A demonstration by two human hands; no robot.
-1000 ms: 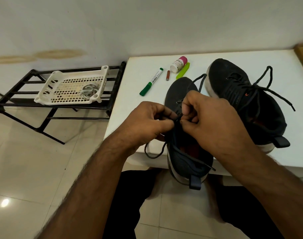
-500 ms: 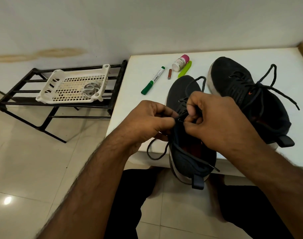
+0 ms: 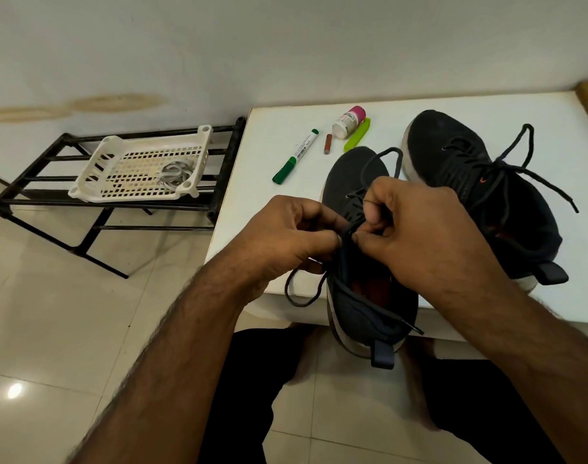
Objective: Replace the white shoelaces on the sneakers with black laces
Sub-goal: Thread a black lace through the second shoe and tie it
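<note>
Head cam: both hands, left (image 3: 285,236) and right (image 3: 416,236), still pinch the black lace (image 3: 347,229) on the near sneaker (image 3: 356,169); barely shifted, knot probably nearly tied.

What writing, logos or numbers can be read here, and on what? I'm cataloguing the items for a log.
Nothing reads legibly.
Small bottle with pink cap: label print, too blurred to read.
Green marker: barcode-like print on the white barrel, too small to read.
Far sneaker: a small orange mark on its side, no letters legible.
Near sneaker, green clip, white basket: no text visible.
</note>
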